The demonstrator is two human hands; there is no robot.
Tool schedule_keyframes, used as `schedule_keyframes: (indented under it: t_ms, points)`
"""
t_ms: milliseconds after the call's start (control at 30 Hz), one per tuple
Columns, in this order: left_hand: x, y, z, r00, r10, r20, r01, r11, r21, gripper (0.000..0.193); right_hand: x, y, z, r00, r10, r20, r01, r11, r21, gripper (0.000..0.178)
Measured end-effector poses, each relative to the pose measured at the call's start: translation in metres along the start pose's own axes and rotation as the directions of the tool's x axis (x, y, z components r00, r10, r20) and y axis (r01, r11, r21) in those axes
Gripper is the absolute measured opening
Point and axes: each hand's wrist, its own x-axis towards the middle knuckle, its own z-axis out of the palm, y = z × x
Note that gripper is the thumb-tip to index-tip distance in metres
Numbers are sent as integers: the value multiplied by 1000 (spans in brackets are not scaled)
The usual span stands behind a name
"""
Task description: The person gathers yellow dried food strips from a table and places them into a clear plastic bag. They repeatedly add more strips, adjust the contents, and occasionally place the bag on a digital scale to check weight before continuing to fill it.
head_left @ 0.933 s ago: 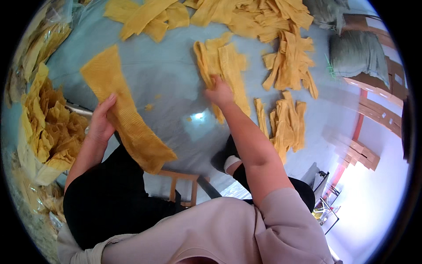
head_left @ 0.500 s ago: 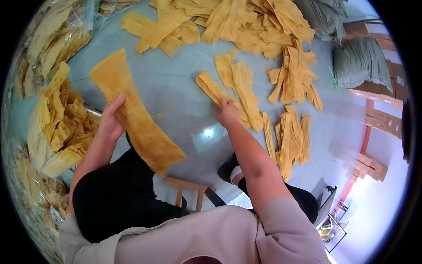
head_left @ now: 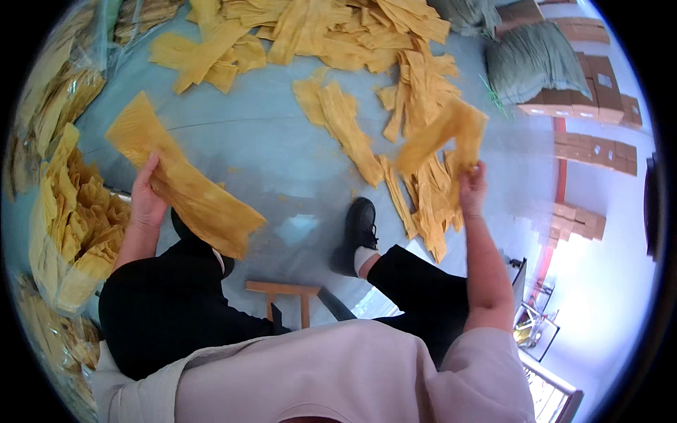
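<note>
My left hand point(head_left: 147, 199) grips a long, wrinkled yellow sheet point(head_left: 190, 185) by its edge, holding it tilted over my left knee. Out to the right, my right hand point(head_left: 473, 190) is closed on the end of another yellow strip point(head_left: 441, 134), which is folded over and blurred by motion. Beneath that strip lies a small pile of yellow strips point(head_left: 431, 204) on the floor. Between my hands, a few more strips point(head_left: 345, 127) rest flat on the floor.
A large heap of yellow strips point(head_left: 317, 32) spreads ahead. At the left stands a clear bag point(head_left: 67, 275) stuffed with yellow sheets. Grey-green sacks point(head_left: 539, 63) and cardboard boxes point(head_left: 599, 151) line the right. A wooden stool point(head_left: 282, 287) shows below me.
My right hand has lifted a strip off the floor and swung it to the right. My left hand still holds its sheet. The view has shifted, and my right shoe now shows fully.
</note>
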Motion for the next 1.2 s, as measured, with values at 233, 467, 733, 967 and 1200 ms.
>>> schedule_keyframes:
  t_ms: [233, 467, 733, 967, 1200]
  points:
    - [10, 1, 10, 999, -40, 27, 37, 993, 108, 36, -6, 7, -132, 967, 219, -132, -253, 753, -608, 34]
    - [21, 28, 32, 997, -77, -3, 74, 948, 310, 37, 5, 92, -72, 863, 459, 212, -158, 642, -750, 69]
    - [5, 36, 8, 986, -73, -151, 123, 926, 356, 45, 136, 140, 100, 893, 409, 187, -264, 814, -517, 100]
    - [18, 39, -5, 956, -111, -271, 209, 907, 365, 41, 192, 155, 166, 800, 579, 157, -489, 781, -388, 122]
    - [36, 27, 10, 952, -160, -260, 249, 899, 361, 35, 168, 85, 253, 802, 513, 307, -363, 826, -432, 95]
